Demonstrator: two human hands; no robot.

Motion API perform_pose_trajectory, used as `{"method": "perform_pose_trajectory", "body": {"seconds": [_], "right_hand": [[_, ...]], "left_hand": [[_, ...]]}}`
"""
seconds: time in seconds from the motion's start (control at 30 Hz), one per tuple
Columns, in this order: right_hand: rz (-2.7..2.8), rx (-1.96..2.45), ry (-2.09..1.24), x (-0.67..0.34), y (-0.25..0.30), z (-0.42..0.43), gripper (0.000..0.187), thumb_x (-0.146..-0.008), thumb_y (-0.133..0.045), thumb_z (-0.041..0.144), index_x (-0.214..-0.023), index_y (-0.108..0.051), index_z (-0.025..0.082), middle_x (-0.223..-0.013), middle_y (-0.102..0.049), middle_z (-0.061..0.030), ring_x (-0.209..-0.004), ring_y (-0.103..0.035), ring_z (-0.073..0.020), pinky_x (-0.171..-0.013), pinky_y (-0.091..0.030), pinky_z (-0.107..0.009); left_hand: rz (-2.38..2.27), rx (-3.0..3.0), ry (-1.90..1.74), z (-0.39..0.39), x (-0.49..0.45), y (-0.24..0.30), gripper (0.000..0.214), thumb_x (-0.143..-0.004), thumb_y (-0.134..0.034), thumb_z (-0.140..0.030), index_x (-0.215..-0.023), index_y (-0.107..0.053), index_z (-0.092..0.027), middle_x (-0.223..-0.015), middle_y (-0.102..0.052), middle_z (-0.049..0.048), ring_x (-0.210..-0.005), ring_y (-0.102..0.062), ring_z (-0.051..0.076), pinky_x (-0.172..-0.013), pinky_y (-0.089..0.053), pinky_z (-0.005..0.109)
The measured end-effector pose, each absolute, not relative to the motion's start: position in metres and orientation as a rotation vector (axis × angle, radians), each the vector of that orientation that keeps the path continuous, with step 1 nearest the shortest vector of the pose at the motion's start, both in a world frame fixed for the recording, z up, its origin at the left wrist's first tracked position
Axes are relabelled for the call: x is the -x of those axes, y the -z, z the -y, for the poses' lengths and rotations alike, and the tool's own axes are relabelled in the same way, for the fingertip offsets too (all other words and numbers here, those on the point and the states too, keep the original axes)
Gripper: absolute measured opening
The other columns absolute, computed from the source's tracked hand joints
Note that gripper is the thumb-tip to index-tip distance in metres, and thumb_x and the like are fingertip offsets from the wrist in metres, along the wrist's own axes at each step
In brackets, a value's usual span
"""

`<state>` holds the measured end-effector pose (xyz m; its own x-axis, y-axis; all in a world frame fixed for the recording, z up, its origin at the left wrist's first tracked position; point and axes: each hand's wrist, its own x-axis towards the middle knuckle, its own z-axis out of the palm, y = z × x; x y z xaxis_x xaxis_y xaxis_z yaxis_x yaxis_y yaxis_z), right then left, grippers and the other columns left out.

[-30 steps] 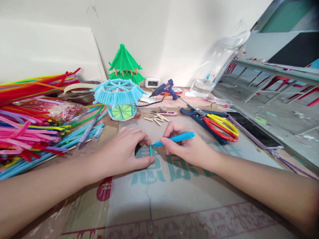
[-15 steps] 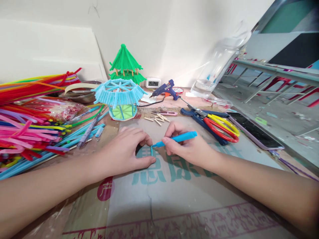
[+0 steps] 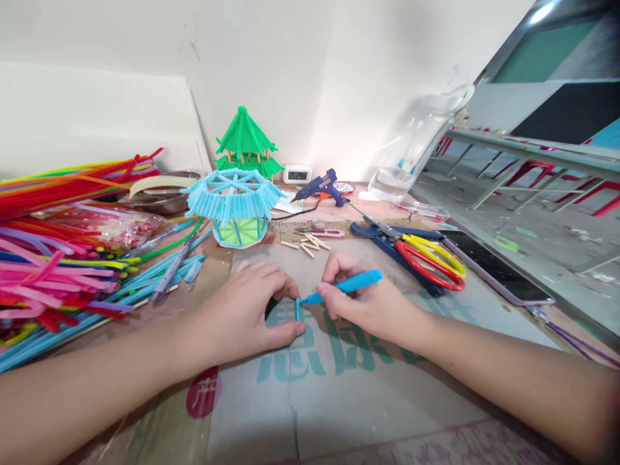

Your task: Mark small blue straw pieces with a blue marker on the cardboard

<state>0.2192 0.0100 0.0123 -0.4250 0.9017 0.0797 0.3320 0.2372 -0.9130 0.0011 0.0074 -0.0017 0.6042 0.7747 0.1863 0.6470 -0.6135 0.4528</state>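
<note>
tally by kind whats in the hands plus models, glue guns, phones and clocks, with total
Blue marker, in right hand: 1
Short blue stick, in left hand: 1
Models, green model and blue-roofed model: 2
Glue gun: 1
Phone: 1
Clock: 1
Total: 7

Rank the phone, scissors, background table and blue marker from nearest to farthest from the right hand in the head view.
1. Blue marker: held in the right hand.
2. Scissors: to the hand's right.
3. Phone: farther right, past the scissors.
4. Background table: far right, across the room.
</note>
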Motion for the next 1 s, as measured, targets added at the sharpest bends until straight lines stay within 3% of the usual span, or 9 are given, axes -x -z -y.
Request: {"method": "perform_pose_trajectory", "body": {"seconds": [0.27, 0.53, 1.0], "right_hand": [[1.818, 1.126, -1.230, -0.2193, -0.0108, -0.0091, 0.023, -0.084, -0.068, 0.030, -0.079, -0.047, 0.023, -0.057, -0.054, 0.0058, -0.050, -0.049, -0.0109, -0.047, -0.037, -0.024], [1.908, 1.121, -1.181, -0.2199, -0.0117, -0.0069, 0.021, -0.084, -0.067, 0.027, -0.076, -0.048, 0.023, -0.055, -0.055, 0.0052, -0.045, -0.045, -0.0098, -0.041, -0.033, -0.023], [1.847, 1.137, -1.165, -0.2205, -0.0089, -0.0102, 0.023, -0.084, -0.067, 0.029, -0.077, -0.046, 0.023, -0.056, -0.053, 0.0062, -0.047, -0.046, -0.0106, -0.044, -0.036, -0.023]], "left_hand": [[-1.136, -2.469, -0.550, -0.0079, -0.0018, 0.0028, 0.031, -0.080, -0.070, -0.046, -0.097, -0.061, -0.022, -0.090, -0.061, 0.0014, -0.089, -0.054, 0.023, -0.082, -0.038, 0.039], [-1.155, -2.444, -0.556, -0.0075, -0.0033, 0.0041, 0.029, -0.077, -0.073, -0.043, -0.094, -0.061, -0.022, -0.090, -0.061, 0.0012, -0.089, -0.054, 0.023, -0.080, -0.038, 0.037], [-1.160, -2.440, -0.552, -0.0076, -0.0041, 0.0014, 0.030, -0.078, -0.073, -0.042, -0.096, -0.061, -0.022, -0.089, -0.061, 0.0009, -0.088, -0.054, 0.024, -0.080, -0.039, 0.038]]}}
